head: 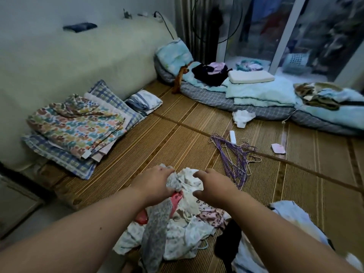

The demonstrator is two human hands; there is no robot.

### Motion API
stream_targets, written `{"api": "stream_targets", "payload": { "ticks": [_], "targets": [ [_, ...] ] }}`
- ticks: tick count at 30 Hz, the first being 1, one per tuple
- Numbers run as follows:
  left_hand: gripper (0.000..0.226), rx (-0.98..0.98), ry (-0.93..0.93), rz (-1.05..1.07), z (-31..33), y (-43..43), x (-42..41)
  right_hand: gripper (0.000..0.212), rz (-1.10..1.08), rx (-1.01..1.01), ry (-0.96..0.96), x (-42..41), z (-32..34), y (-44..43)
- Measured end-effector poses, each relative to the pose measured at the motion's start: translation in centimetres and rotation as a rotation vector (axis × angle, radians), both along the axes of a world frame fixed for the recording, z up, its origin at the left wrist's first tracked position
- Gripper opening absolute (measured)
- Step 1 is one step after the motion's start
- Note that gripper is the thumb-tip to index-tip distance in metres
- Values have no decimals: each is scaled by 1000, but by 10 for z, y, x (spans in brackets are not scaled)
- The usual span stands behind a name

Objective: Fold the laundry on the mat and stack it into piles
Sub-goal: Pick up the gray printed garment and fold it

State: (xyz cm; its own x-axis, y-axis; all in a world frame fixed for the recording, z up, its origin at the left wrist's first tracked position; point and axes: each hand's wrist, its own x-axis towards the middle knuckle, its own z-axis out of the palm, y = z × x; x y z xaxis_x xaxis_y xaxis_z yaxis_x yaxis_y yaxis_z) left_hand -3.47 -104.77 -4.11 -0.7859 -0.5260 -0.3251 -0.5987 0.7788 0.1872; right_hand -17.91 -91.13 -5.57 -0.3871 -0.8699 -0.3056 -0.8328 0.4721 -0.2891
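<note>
My left hand (155, 183) grips the grey garment (155, 233), I judge to lift it off the heap (183, 239) below. My right hand (211, 187) curls over white cloth (189, 180) between them, grip unclear.

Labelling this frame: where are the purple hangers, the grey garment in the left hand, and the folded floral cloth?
purple hangers (236, 158): head view, middle of the bundle.
grey garment (155, 229): head view, its draped lower part.
folded floral cloth (74, 125): head view, its top face.
</note>
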Motion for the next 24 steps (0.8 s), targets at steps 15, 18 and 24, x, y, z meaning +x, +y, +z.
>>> {"api": "stream_targets", "payload": {
  "ticks": [15,18,24],
  "targets": [
    [68,15,16,-275,-29,-79,-47,59,-259,0,25,7,-20,-54],
    [67,32,8,-373,-44,-112,-52,57,-357,8,26,23,-31,-83],
    [68,80,-5,-583,-65,-175,-43,60,-632,-2,-8,66,-56,-137]
  ]
}}
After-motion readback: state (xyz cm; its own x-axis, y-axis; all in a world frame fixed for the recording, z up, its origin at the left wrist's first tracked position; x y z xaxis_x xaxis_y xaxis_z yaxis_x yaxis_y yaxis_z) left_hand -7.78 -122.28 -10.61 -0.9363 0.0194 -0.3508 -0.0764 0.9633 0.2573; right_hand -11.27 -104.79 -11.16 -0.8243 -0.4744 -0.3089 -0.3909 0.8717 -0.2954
